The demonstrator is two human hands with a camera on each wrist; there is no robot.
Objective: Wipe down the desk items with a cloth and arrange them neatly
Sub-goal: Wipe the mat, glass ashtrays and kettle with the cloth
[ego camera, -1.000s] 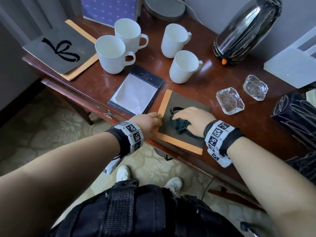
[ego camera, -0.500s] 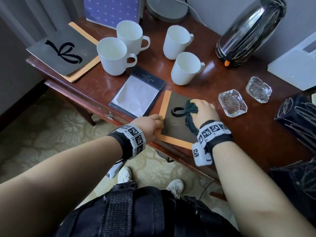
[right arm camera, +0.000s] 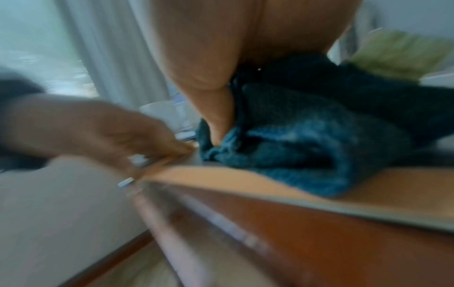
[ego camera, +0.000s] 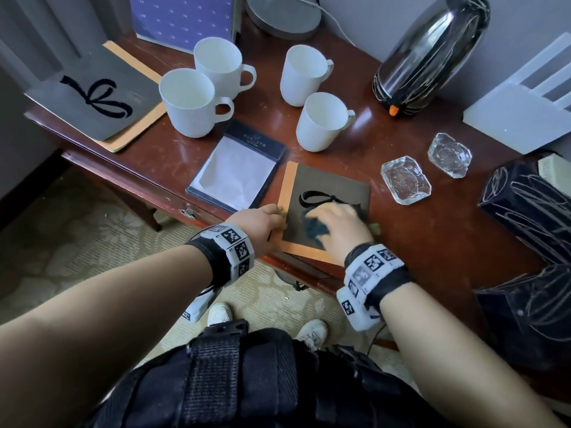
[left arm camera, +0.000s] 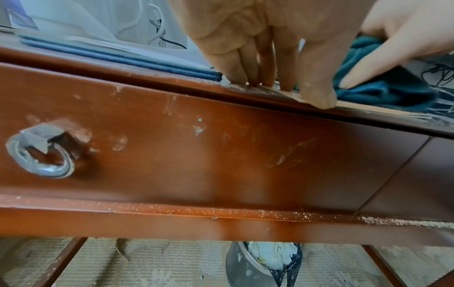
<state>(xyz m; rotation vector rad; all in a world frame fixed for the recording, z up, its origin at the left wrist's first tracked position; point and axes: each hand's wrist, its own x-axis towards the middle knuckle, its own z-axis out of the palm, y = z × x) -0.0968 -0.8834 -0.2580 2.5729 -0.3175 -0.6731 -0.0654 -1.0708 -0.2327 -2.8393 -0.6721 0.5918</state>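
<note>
I note my right hand [ego camera: 338,222], gripping the teal cloth [ego camera: 313,228], has swept back from the card's [ego camera: 327,183] upper right to lower centre; my left hand [ego camera: 258,225], fingers apparently pressing, pins its edge. Wiping continues.

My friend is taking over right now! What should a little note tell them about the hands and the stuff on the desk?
Left hand: fingertips press down the near folder's orange left edge at the desk's front.
Right hand: holds the teal cloth on the folder's dark cover, mid-wipe.
Elsewhere: four white mugs at the back, notepad left of the folder, two glass ashtrays to its right, second folder at far left.
Done: nothing certain.
Left: finish this folder, wipe the rest, arrange neatly.
</note>
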